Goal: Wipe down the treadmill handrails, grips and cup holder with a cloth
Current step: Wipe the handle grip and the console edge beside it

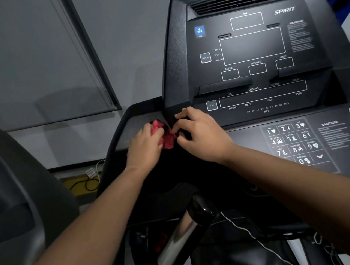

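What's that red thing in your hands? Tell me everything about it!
The crumpled red fabric cloth looks soft and is bunched into a small wad with folds showing. The left hand grips its left side, and the right hand pinches its right edge. It sits against the black plastic treadmill console, towards the console's left end. Part of it is hidden under the fingers.

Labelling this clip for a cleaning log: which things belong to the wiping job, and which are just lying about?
Job: red cloth, left hand, right hand, treadmill console, chrome grip.
Lying about: white cable, black cord, white plug.
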